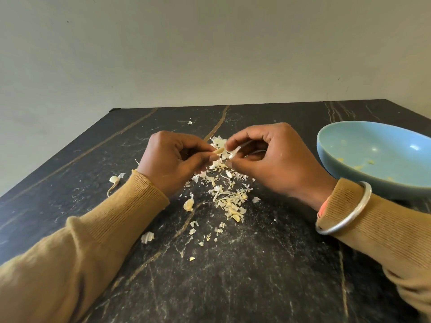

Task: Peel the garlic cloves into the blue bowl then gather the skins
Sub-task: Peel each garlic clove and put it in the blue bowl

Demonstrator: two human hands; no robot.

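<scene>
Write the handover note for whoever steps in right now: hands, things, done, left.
Hands: the left hand pinches a clove; the right hand pinches a skin strip at its tip.
Things: the bowl stands to the right and shows only yellow bits; part of it is out of frame. Skins lie scattered on the table.
Done: much peeling, judging by the skins.
Left: finish this clove, peel what look like two loose cloves nearby, and gather the skins.

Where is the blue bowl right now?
In the head view the blue bowl sits on the dark table at the right edge, just beyond the right hand.
</scene>
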